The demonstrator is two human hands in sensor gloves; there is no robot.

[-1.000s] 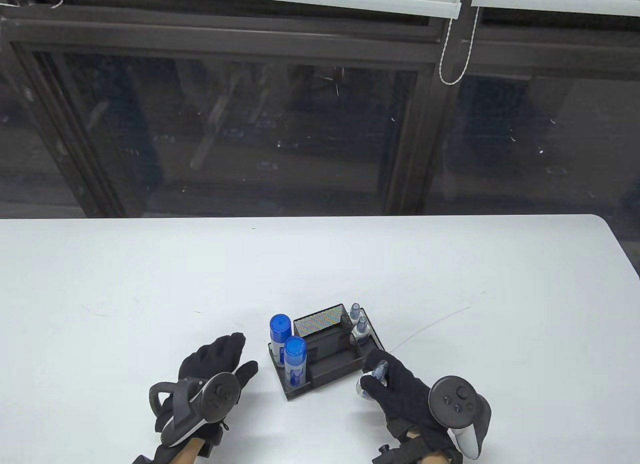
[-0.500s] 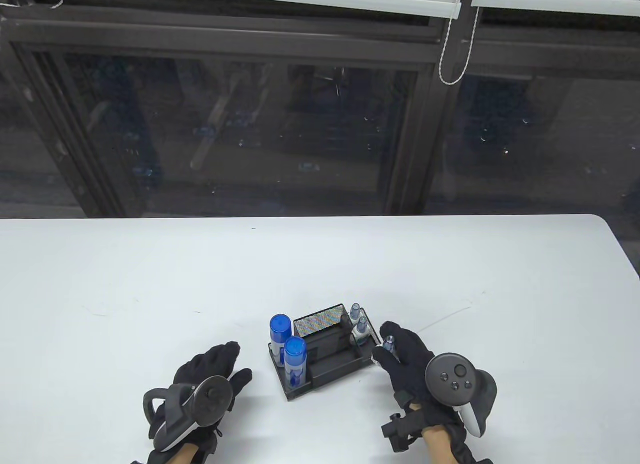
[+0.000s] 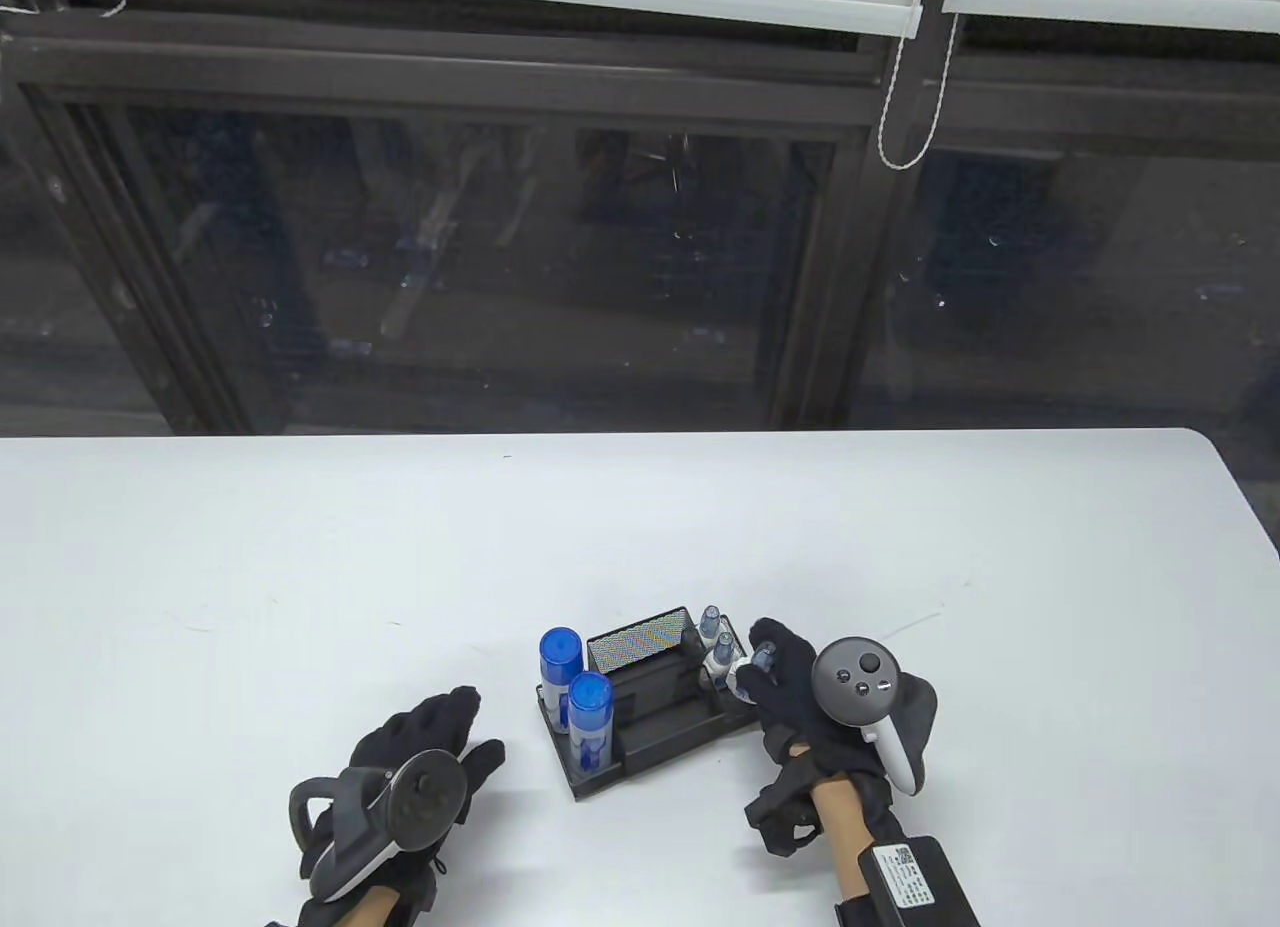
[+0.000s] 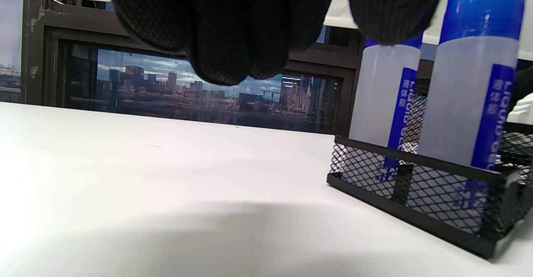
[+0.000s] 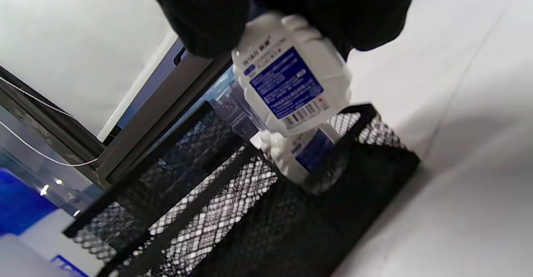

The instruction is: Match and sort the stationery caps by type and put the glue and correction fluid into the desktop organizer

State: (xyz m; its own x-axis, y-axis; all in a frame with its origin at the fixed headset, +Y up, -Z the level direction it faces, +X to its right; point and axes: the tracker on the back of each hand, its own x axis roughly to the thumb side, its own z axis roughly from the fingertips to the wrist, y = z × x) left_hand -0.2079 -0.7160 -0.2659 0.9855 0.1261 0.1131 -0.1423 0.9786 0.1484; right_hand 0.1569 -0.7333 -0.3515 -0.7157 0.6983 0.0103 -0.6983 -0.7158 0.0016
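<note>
A black mesh desktop organizer [image 3: 660,732] [image 5: 233,223] stands on the white table. Two glue bottles with blue caps [image 3: 590,705] [image 4: 466,102] stand in its left compartment. Two correction fluid bottles [image 3: 721,652] stand in its right compartment. My right hand [image 3: 790,682] grips a third white correction fluid bottle [image 5: 291,77] with a blue label, held just above the right compartment, over another bottle [image 5: 304,154] standing inside. My left hand [image 3: 440,742] rests on the table left of the organizer, fingers relaxed and holding nothing; its fingertips [image 4: 225,27] hang at the top of the left wrist view.
The white table [image 3: 300,567] stretches around the organizer, its far edge running below a dark window [image 3: 500,267]. A blind cord [image 3: 900,107] hangs at the upper right. The organizer's middle holds a raised mesh section [image 3: 640,647].
My right hand has carried the correction fluid bottle from the table near the organizer's front right corner up and back, over the right compartment. The left hand drew back slightly toward me.
</note>
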